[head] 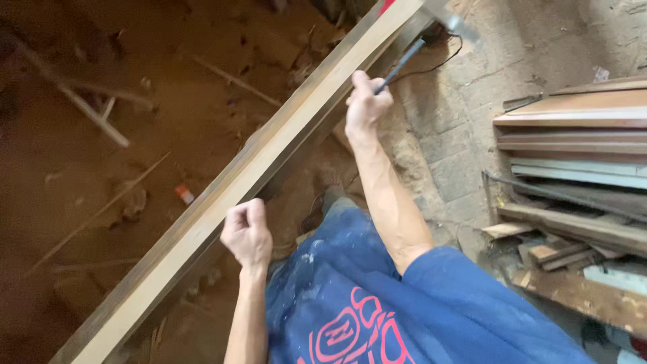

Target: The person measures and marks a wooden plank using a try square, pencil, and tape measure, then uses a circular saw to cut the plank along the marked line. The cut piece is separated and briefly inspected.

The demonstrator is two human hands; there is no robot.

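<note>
Right hand [367, 104] fisted around a hammer [431, 37] handle; left hand [247, 232] curled shut, resting on the plank [269, 155]

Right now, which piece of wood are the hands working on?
The long pale plank running diagonally between both hands, not the boards stacked at the right.

Long plank [256, 162]: bare matt wood. Hammer [431, 37]: dull metal. Floor [458, 135]: rough stone, sawdust.
</note>
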